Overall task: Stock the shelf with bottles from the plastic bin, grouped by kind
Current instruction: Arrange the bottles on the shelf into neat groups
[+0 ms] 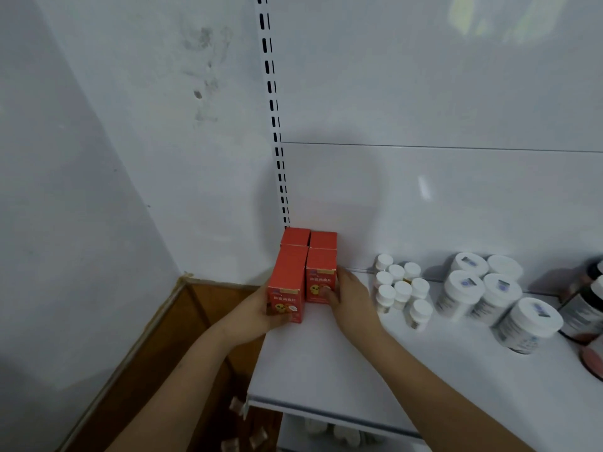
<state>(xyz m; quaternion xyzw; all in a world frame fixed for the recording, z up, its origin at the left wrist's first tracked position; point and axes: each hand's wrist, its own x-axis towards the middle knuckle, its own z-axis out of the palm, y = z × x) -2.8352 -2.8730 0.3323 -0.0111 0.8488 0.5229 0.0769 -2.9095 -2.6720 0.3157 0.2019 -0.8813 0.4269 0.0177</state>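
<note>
Several red boxes stand in a block at the left end of the white shelf (326,360). My left hand (257,313) grips the front left red box (287,288) from its left side and bottom. My right hand (350,296) holds the front right red box (321,277), thumb on its front face and fingers along its right side. Two more red boxes (308,238) stand behind them against the back panel. The plastic bin is not in view.
Several small white-capped bottles (399,287) stand right of my right hand. Larger white-lidded jars (496,295) are further right, and dark jars (590,305) at the right edge. A slotted upright (277,135) rises behind the boxes. A lower shelf (336,433) holds white items. Brown floor (182,353) lies left.
</note>
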